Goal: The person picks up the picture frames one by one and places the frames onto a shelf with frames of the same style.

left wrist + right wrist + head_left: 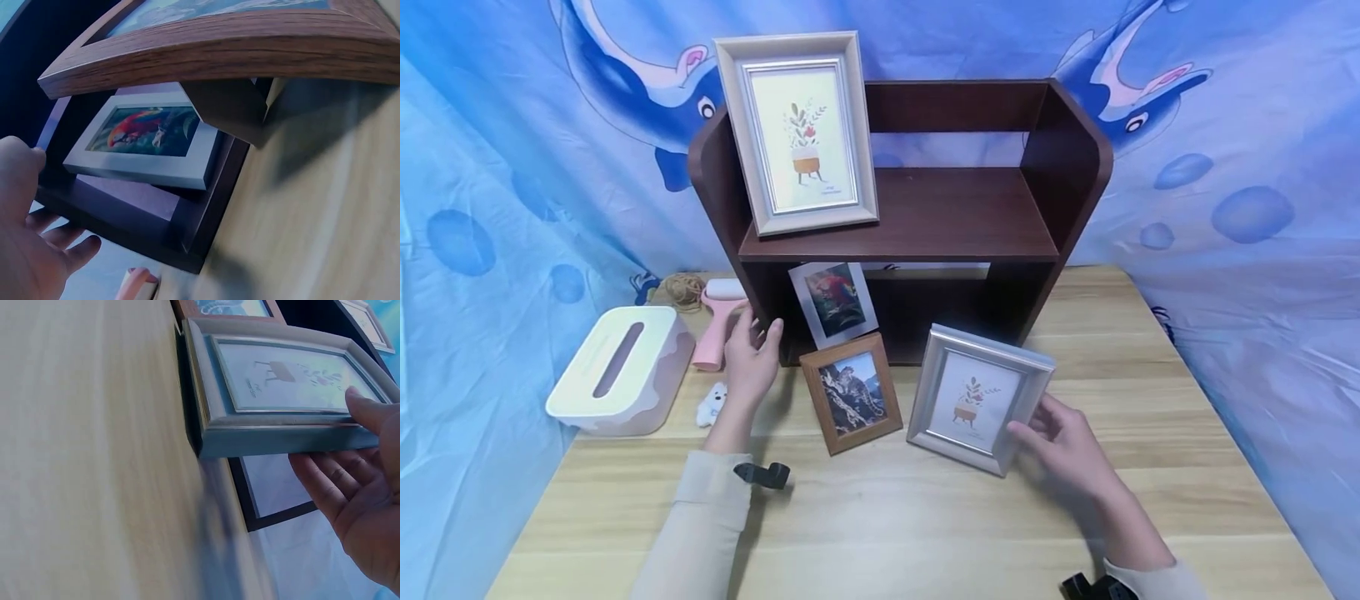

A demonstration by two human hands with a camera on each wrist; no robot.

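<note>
My right hand (1071, 446) holds a silver picture frame (922, 417) by its right edge, thumb on the front and fingers behind; a potted-plant print shows in it. In the right wrist view, the same silver frame (215, 440) leans above the wooden table. My left hand (751, 367) is beside the lower left side of a dark brown shelf (955, 212), thumb and fingers spread around the panel's edge; firm contact is not visible. Between the hands stands a brown wooden frame (891, 408) with a snow leopard picture. Behind it, a white frame (811, 308) with a parrot picture leans on the lower shelf.
A larger beige frame (868, 187) leans on the upper shelf at the left. Left of the shelf are a white tissue box (658, 392), a pink lint roller (711, 342), a twine ball (679, 292) and a small white bear figure (711, 406). A blue dolphin-print curtain (1225, 125) hangs behind.
</note>
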